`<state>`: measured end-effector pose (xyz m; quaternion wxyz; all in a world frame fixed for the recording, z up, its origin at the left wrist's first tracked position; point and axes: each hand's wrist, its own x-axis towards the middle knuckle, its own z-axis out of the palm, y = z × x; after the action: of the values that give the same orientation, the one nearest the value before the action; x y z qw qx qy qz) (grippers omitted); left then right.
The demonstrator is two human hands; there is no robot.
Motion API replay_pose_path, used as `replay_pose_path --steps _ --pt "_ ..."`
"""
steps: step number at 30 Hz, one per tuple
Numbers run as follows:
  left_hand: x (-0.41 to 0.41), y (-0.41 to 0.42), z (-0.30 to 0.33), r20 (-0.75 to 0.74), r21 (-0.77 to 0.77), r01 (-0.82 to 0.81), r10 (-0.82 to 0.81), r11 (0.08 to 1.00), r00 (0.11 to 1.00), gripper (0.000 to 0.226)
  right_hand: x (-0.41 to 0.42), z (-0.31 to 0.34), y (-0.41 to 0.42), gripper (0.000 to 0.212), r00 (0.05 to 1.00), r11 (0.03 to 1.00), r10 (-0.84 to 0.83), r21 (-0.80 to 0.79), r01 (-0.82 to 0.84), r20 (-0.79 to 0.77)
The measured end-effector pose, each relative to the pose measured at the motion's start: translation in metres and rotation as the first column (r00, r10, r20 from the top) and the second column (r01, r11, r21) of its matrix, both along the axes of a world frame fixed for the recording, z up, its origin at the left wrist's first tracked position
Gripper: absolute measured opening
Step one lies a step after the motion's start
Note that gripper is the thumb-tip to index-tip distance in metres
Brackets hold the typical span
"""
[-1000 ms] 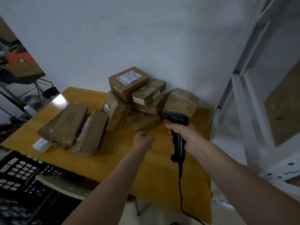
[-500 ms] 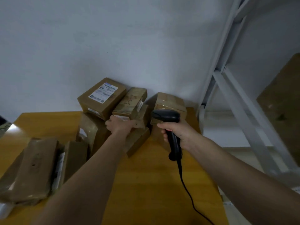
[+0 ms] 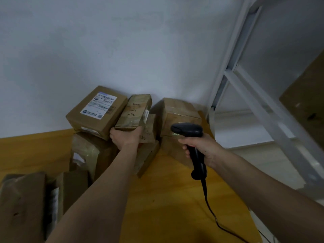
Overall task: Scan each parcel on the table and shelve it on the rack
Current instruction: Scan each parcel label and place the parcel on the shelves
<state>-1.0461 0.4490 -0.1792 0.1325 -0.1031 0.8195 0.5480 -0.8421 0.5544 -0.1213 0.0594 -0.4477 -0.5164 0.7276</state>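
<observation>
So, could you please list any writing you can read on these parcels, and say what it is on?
Narrow taped parcel held by the left hand: handwritten marks, roughly "3-5-9", uncertain.
Parcel beneath it: a handwritten "4", perhaps.
Large box: white shipping label, print too blurred to read.
Scanner: no text visible.

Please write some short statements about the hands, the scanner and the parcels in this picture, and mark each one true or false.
1. The right hand holds the scanner. True.
2. The left hand rests flat on the bare table. False: it grips the near end of the taped parcel in the pile.
3. The labelled box lies on top of other parcels. True.
4. The scanner is cordless. False: a black cable hangs from its handle.
5. The rack stands to the left of the table. False: it stands to the right.
</observation>
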Motion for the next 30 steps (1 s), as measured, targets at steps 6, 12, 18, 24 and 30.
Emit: replay_pose_path --steps 6,12,18,24,30 --pt "0.031 -0.015 0.008 0.283 0.41 -0.185 0.068 0.893 0.957 0.085 0.002 0.0 -0.005 0.026 0.996 0.999 -0.05 -0.003 0.05 -0.067" --pt "0.058 -0.05 0.018 0.416 0.513 -0.144 -0.098 0.846 0.904 0.066 0.008 0.012 -0.016 0.025 0.992 0.999 0.007 0.046 -0.002 -0.123" --pt "0.089 -0.076 0.034 0.487 0.671 -0.23 -0.185 0.705 0.853 0.072 0.041 0.024 -0.023 0.018 0.981 0.99 0.09 0.123 -0.07 -0.171" --pt "0.131 -0.083 0.049 0.416 0.684 -0.164 -0.196 0.711 0.888 0.079 0.085 0.044 -0.024 0.016 0.968 0.956 0.178 0.262 -0.128 -0.175" --pt "0.158 -0.085 0.062 0.251 0.745 -0.026 -0.244 0.667 0.937 0.055 0.123 0.056 -0.024 0.025 0.952 0.916 0.273 0.339 -0.212 -0.141"
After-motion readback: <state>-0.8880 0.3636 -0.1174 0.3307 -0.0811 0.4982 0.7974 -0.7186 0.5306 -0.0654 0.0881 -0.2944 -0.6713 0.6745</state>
